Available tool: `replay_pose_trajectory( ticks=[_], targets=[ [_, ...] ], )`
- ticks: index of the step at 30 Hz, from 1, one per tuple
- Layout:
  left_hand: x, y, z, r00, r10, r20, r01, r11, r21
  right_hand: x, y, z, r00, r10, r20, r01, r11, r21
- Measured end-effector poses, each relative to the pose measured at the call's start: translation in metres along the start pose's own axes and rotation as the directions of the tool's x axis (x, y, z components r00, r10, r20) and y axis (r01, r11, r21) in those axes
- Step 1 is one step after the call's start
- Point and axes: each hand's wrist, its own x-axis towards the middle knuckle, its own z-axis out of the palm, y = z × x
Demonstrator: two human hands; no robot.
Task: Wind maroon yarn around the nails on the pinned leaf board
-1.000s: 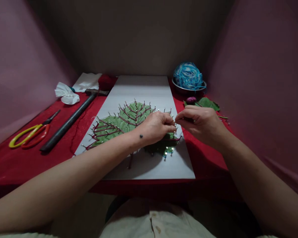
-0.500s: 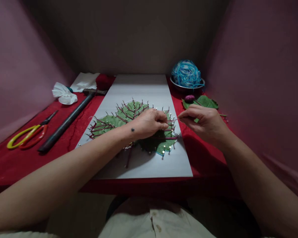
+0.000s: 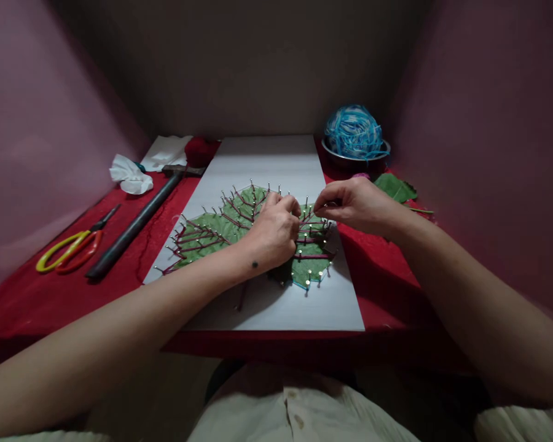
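A green leaf shape (image 3: 240,228), ringed with nails and crossed by dark red thread, lies on a long white board (image 3: 276,157). Over the middle of the leaf is my left hand (image 3: 280,230), its fingers curled closed; what they hold, if anything, is hidden. My right hand (image 3: 357,205) is at the leaf's upper right edge, thumb and fingers pinched beside the nails. Whatever sits in that pinch is too small to make out. Blue thread runs along some nails at the leaf's lower right.
Scissors (image 3: 74,248), a hammer (image 3: 136,221) and crumpled white tissue (image 3: 131,175) lie at the left on red cloth. Blue yarn (image 3: 354,132) fills a metal bowl (image 3: 341,159) at the back right, near a loose green leaf (image 3: 395,187).
My right hand has moved left and up, from beyond the board's edge to over the leaf's right nails. My left hand has shifted slightly left. The view has shifted a little.
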Motion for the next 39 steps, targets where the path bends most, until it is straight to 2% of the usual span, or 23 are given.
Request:
replay_pose_trajectory(
  ticks=[5,9,12,15,17,19,21,27,31,39],
  targets=[
    [0.001,-0.005,0.004,0.999,0.031,0.027,-0.032,0.999,0.008,0.003,0.004,0.009,1.000,0.015,-0.017,-0.015,0.999,0.037],
    [0.000,-0.005,0.005,0.999,0.048,0.017,-0.048,0.999,0.017,0.000,0.011,0.017,0.996,-0.057,-0.063,0.058,0.998,0.012],
    [0.000,-0.004,0.006,0.999,0.032,0.019,-0.033,0.999,0.018,-0.005,0.010,0.016,0.968,-0.160,-0.191,0.148,0.986,-0.075],
    [0.001,-0.005,0.006,1.000,0.002,0.021,-0.002,1.000,-0.003,-0.014,0.002,0.008,0.925,-0.215,-0.314,0.175,0.973,-0.150],
    [0.002,-0.005,0.005,0.999,-0.030,0.029,0.031,0.999,-0.027,-0.019,-0.003,0.002,0.945,-0.235,-0.229,0.205,0.968,-0.147],
    [0.002,-0.004,0.005,0.998,-0.059,0.035,0.060,0.997,-0.047,-0.024,-0.006,0.000,0.971,-0.236,-0.043,0.229,0.964,-0.136],
    [0.001,-0.004,0.004,0.997,-0.072,0.031,0.073,0.996,-0.058,-0.028,-0.006,0.000,0.973,-0.213,0.085,0.225,0.959,-0.169],
    [-0.001,-0.001,0.002,0.996,-0.082,0.019,0.082,0.996,-0.040,-0.033,-0.012,0.010,0.960,-0.152,0.234,0.238,0.885,-0.401],
    [-0.001,-0.001,0.000,0.994,-0.104,0.031,0.105,0.993,-0.046,-0.033,-0.016,0.015,0.949,-0.152,0.277,0.266,0.858,-0.440],
    [-0.002,-0.001,0.000,0.995,-0.095,0.028,0.096,0.994,-0.055,-0.034,-0.004,0.022,0.937,-0.260,0.234,0.326,0.892,-0.314]
  ],
)
